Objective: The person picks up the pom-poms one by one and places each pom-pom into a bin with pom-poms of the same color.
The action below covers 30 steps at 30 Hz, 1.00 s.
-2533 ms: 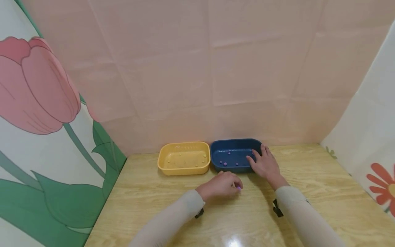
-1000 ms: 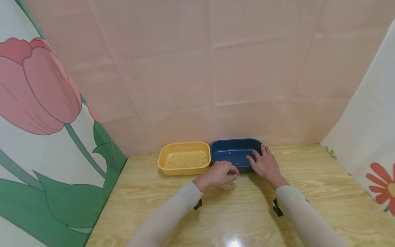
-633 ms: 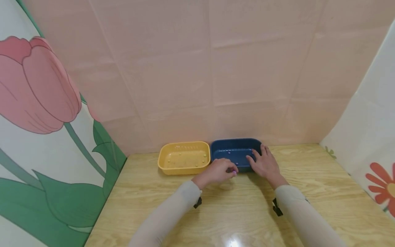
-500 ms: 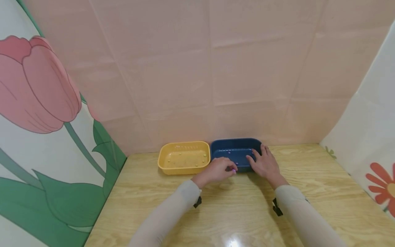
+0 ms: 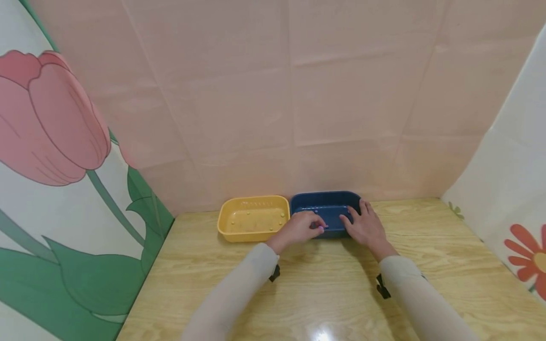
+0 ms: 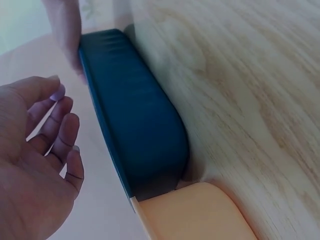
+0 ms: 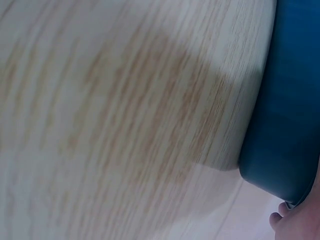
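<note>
A small purple ball [image 6: 59, 92] is pinched between thumb and index finger of my left hand [image 5: 300, 227], its other fingers loosely curled. That hand is above the near-left part of the blue tray [image 5: 334, 233], apart from its wall in the left wrist view. At the tray's right end is my right hand [image 5: 365, 226]. It holds the rim, thumb and a finger reaching inside and other fingers over the edge. Small purple beads [image 5: 316, 211] lie on the tray's floor, partly hidden by my left hand.
A yellow tray [image 5: 251, 238] stands against the blue tray's left side, with several small yellow beads [image 5: 282, 215] on its floor. Both trays are at the back of the wooden table [image 5: 324, 293], before a pink sheet [image 5: 239, 109].
My left hand has moved away from me, from the table in front of the blue tray to above its near edge, carrying the purple ball. The right hand has stayed put.
</note>
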Motion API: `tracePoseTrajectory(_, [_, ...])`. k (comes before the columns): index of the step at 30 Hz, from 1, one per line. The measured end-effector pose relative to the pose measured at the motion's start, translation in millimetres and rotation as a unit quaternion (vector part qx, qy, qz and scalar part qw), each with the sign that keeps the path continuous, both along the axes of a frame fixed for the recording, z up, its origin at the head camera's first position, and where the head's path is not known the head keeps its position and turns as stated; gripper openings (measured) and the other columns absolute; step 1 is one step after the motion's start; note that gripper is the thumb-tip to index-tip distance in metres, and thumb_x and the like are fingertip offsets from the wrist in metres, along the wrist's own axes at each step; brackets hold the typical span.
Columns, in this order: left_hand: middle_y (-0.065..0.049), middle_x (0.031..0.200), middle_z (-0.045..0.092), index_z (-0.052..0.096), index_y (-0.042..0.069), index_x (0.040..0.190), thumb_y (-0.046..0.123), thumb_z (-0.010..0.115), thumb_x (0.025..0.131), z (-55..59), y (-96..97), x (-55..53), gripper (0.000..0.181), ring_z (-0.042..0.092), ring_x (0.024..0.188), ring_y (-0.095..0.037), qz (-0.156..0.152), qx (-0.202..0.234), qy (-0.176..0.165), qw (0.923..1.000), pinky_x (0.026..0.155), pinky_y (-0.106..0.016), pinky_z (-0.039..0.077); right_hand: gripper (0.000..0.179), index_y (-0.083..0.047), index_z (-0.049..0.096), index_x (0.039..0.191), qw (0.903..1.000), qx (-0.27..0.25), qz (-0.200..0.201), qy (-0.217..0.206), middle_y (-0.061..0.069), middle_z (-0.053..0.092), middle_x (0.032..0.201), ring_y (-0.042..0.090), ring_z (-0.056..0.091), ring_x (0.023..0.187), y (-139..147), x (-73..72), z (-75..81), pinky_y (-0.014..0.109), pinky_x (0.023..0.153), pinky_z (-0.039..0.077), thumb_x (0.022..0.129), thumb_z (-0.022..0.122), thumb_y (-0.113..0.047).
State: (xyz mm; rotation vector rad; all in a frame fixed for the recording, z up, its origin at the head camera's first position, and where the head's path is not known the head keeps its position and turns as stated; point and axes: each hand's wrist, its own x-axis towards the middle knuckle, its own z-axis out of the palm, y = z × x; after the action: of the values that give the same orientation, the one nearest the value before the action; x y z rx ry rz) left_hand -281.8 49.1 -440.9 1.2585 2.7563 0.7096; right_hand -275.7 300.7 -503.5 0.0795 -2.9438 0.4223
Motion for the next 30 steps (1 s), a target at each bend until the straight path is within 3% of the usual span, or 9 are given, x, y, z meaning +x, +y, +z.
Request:
tracePoseTrajectory(3, [0.012, 0.096, 0.069, 0.076, 0.017, 0.110, 0.027, 0.067, 0.100, -0.2, 1.0, -5.1, 0.017, 0.064, 0.094, -0.011, 0.005, 0.010, -0.013, 0.9999, 0.083, -0.021, 0.046, 0.077, 0.002, 0.045, 0.149, 1.0000, -0.002, 0.000, 0.000, 0.037, 0.015, 0.160, 0.055, 0.014, 0.148, 0, -0.1, 0.4, 0.066, 0.118, 0.017, 0.105, 0.033, -0.060])
tracePoseTrajectory(11, [0.013, 0.096, 0.065, 0.075, 0.016, 0.114, 0.031, 0.066, 0.100, -0.9, 0.6, -11.4, 0.022, 0.056, 0.089, -0.003, 0.025, 0.014, -0.038, 0.9989, 0.079, -0.020, 0.047, 0.075, 0.002, 0.045, 0.149, 1.0000, 0.001, 0.000, 0.002, 0.037, 0.015, 0.160, 0.056, 0.014, 0.147, 0, -0.1, 0.9, 0.067, 0.117, 0.018, 0.105, 0.034, -0.058])
tracePoseTrajectory(30, [0.010, 0.093, 0.063, 0.076, 0.015, 0.113, 0.029, 0.067, 0.099, -2.0, 2.9, -22.8, 0.022, 0.055, 0.086, -0.005, 0.055, 0.015, -0.033, 0.9978, 0.076, -0.019, 0.046, 0.077, 0.003, 0.045, 0.149, 1.0000, -0.002, 0.002, 0.000, 0.038, 0.014, 0.160, 0.056, 0.013, 0.147, 0, 1.4, 1.2, 0.067, 0.117, 0.016, 0.105, 0.033, -0.060])
